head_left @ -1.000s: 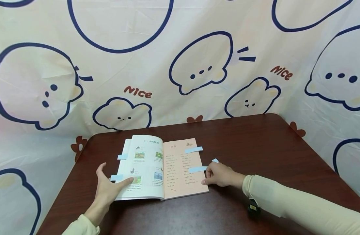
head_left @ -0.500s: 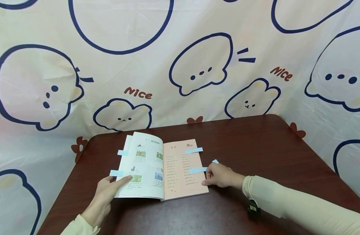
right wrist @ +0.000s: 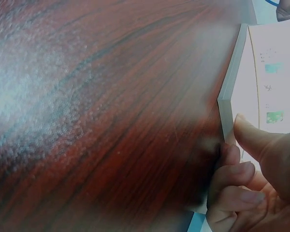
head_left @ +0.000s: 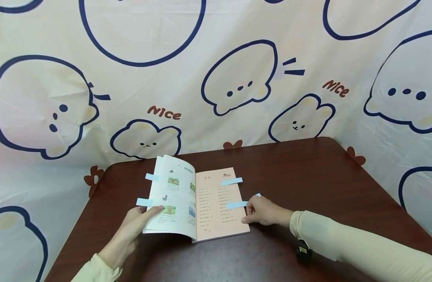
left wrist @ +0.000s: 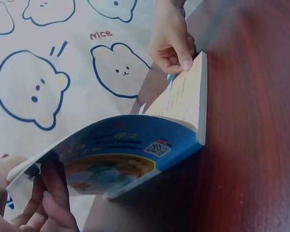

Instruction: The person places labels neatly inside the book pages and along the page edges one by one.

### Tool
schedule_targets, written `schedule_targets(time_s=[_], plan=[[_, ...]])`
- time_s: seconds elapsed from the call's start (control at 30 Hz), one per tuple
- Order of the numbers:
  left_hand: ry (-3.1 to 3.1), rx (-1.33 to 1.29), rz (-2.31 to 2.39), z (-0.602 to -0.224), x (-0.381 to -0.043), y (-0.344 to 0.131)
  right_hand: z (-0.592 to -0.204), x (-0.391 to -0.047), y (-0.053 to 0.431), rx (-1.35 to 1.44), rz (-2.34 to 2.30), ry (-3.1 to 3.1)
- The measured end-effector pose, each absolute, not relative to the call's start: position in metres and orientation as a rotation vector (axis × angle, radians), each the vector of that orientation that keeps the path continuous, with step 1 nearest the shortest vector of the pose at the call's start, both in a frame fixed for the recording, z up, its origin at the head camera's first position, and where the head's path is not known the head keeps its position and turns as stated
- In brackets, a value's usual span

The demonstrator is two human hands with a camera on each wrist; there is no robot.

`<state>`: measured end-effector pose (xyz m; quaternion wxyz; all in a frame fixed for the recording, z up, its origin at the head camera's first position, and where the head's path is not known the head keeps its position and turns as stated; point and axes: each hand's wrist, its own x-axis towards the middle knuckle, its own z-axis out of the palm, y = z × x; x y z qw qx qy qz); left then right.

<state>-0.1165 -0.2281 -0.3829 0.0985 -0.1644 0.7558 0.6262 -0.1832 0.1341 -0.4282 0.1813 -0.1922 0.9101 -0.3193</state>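
Note:
An open book (head_left: 216, 229) lies on the brown table, with a picture page (head_left: 173, 192) on its left and a pink text page (head_left: 212, 207) on its right. My left hand (head_left: 132, 227) grips the raised left side, thumb on the page. In the left wrist view, its fingers (left wrist: 53, 183) are beneath the blue back cover (left wrist: 106, 159). My right hand (head_left: 266, 210) pinches the book's right edge, thumb on top and the other fingers curled at the side, as the right wrist view shows. Light blue tabs (head_left: 232, 181) stick out from both sides.
The brown table (head_left: 290, 168) extends right and in front of the book. A patterned cloth (head_left: 237, 58) with cartoon animals hangs behind and at the sides. A small black device (head_left: 304, 248) is at the right sleeve.
My left hand has closed its fingers under the left side and lifted it, shifting it slightly right, so the page now curves upward. My right hand has stayed at the right edge.

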Motion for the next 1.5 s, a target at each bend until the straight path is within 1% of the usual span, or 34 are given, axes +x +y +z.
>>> schedule_targets(time_s=[0.27, 0.63, 1.07, 1.5], plan=[[2.207, -0.405, 1.859, -0.375, -0.122, -0.208, -0.427, -0.183, 0.134, -0.544, -0.904, 2.569], [2.233, -0.291, 1.752, -0.365, -0.131, -0.176, -0.426, -0.183, 0.133, -0.562, -0.905, 2.555], [2.155, -0.131, 1.795, -0.37, -0.143, -0.145, -0.427, -0.185, 0.135, -0.579, -0.922, 2.509], [2.167, -0.133, 1.803, -0.383, -0.154, -0.11, -0.43, -0.187, 0.138, -0.658, -0.943, 2.473]])
